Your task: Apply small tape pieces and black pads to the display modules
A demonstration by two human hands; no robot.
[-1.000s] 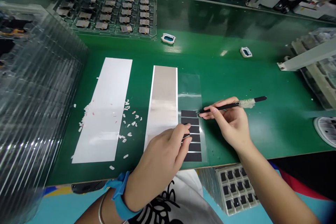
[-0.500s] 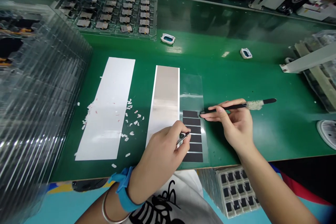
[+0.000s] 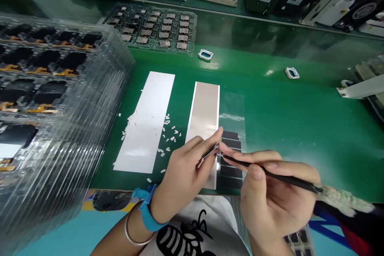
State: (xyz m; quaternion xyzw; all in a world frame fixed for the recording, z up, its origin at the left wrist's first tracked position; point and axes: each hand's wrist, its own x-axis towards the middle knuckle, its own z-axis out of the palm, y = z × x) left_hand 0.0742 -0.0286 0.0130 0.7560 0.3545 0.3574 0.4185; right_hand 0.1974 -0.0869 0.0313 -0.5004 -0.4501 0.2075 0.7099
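Note:
My left hand (image 3: 183, 164) pinches a small thin flat part (image 3: 210, 151) with a shiny edge between thumb and fingers. My right hand (image 3: 279, 196) grips a slim black tool (image 3: 288, 179), its rear end wrapped in pale fuzzy material. The tool's fine metal tip meets or nearly meets the flat part; exact contact is unclear. Below both hands lies a clear sheet (image 3: 232, 106) bearing several black rectangular pieces (image 3: 230, 183), partly covered by my fingers. Beside it is a beige strip with white edges (image 3: 206, 104), its lower part hidden by my left hand.
A white strip (image 3: 147, 124) lies further left, with small white scraps (image 3: 172, 139) around it. Stacked clear trays (image 3: 99, 100) rise at the left. A tray of small parts (image 3: 165, 28) and two white-framed pieces (image 3: 205, 55) sit toward the back. A white arm (image 3: 363, 87) juts in at right.
My right hand has come left and nearer the camera, bringing the tool's tip from the black pieces to the part in my left hand. The camera view has shifted.

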